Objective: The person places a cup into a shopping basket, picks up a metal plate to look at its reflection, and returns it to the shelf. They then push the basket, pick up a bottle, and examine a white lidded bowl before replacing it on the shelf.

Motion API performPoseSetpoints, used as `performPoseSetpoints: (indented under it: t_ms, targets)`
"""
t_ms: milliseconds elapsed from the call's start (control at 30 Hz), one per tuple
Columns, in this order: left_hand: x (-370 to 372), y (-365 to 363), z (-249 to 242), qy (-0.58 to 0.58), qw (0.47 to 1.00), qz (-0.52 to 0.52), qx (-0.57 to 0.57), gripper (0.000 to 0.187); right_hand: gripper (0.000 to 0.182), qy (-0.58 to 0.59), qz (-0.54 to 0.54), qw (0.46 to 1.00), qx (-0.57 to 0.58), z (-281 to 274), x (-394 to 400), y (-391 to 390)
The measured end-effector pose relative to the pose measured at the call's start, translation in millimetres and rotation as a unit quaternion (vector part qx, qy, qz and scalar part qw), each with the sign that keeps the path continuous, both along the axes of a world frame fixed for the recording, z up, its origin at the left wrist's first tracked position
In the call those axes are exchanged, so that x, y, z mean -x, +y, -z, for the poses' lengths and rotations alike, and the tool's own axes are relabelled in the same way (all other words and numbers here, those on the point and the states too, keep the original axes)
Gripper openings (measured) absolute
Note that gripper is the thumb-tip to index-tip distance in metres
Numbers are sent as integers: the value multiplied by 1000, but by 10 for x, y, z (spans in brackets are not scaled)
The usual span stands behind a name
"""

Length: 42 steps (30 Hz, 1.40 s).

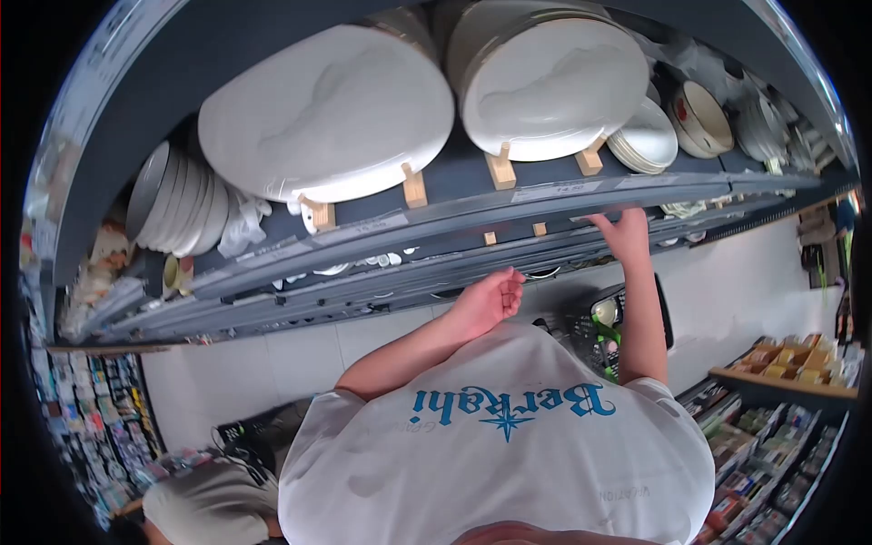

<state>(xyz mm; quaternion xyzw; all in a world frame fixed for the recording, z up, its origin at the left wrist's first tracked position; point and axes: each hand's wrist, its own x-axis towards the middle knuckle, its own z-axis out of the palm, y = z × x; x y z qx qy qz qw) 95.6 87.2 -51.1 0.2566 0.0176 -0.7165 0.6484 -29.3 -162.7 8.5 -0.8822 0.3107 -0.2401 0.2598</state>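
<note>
right hand: at the front edge of the upper shelf, right of centre; thumb set apart from the fingers, fingertips partly hidden; grip cannot be told.
left hand: centre of frame, below the shelf edge; fingers curled inward, no item visible in them.
current step: judged as a reach or steadying contact at the shelf edge.
next move requirement: any lift of the platters would call for support from both hands, clear of the neighbouring ware.
left platter: upper left of centre; broad, oval, white, glossy.
right platter: upper centre; rounder, same glaze.
stands: pale wood blocks, notched.
bowls: upper right; white, smooth, nested.
</note>
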Motion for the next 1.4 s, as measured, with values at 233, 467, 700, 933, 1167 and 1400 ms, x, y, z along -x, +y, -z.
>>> performPoseSetpoints:
  t_ms: [233, 467, 700, 933, 1167, 1400]
  targets:
    - [-32, -85, 21, -35, 995, 85, -30, 22, 54, -129, 120, 975, 138, 297, 494, 90]
    - [244, -404, -14, -63, 978, 182, -77, 22, 51, -33, 252, 967, -28, 465, 1517, 318]
    - [798, -902, -23, -69, 958, 258, -104, 22, 48, 287, 192, 903, -254, 1165, 2759, 483]
    - [1442, -1360, 237, -196, 918, 336, -73, 20, 39, 298, 193, 868, -345, 1713, 3345, 800]
    - [2234, -1790, 842, -478, 746, 461, 43, 23, 46, 287, 143, 844, -429, 1962, 3634, 843]
    - [3018, -2113, 1079, -707, 380, 514, 301, 39, 51, 255, 100, 828, -489, 2075, 3931, 620]
